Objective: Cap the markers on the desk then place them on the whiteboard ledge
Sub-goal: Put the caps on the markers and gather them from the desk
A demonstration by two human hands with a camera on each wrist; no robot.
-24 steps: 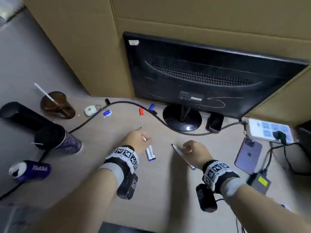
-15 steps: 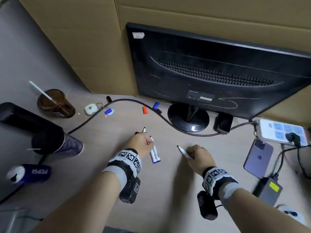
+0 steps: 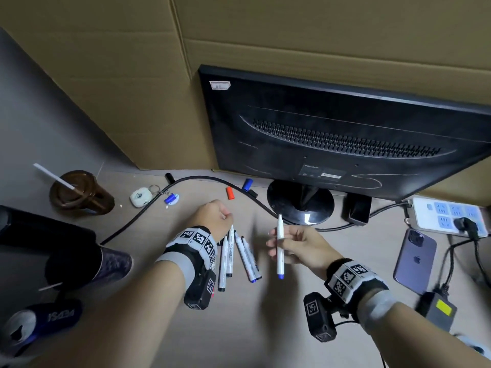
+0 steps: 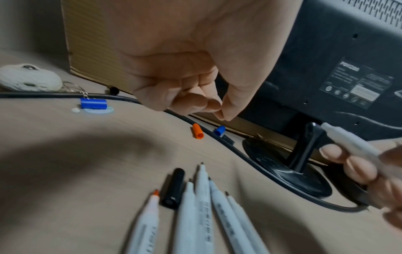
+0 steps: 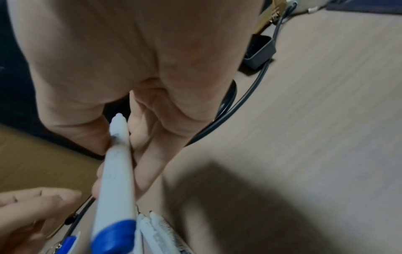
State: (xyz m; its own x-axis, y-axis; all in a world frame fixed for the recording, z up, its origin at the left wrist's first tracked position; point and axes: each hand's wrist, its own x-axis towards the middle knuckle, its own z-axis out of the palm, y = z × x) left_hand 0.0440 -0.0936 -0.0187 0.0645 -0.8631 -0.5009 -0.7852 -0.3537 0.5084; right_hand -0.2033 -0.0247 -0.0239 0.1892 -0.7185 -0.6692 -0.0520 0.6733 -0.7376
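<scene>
- My right fingers (image 3: 276, 244) pinch a slim white plastic marker with a blue end plug (image 3: 279, 251) at mid-barrel, its uncapped tip pointing up and away, held off the pale wood counter (image 3: 345, 261). My left hand (image 3: 212, 217) hovers over the far ends of the loose markers with its fingers curled toward the thumb; I see nothing between them.
- I judge the marker light, stiff and smooth, so it could twist in a slack pinch. A hold nearer the tip end should keep it steady when a cap is pushed on. The tip is the soft part and would smear.
- On the counter, just left of the held one, lie five white uncapped markers (image 4: 202, 206) side by side, tips pointing far. One has an orange tip. A black cap (image 4: 174, 187) lies among them.
- Loose caps farther off: one orange cap (image 3: 230, 193), one blue cap (image 3: 247, 184), another black cap (image 3: 169, 178) by the cardboard.
- So I count six markers and four caps. No whiteboard ledge is in view.
</scene>
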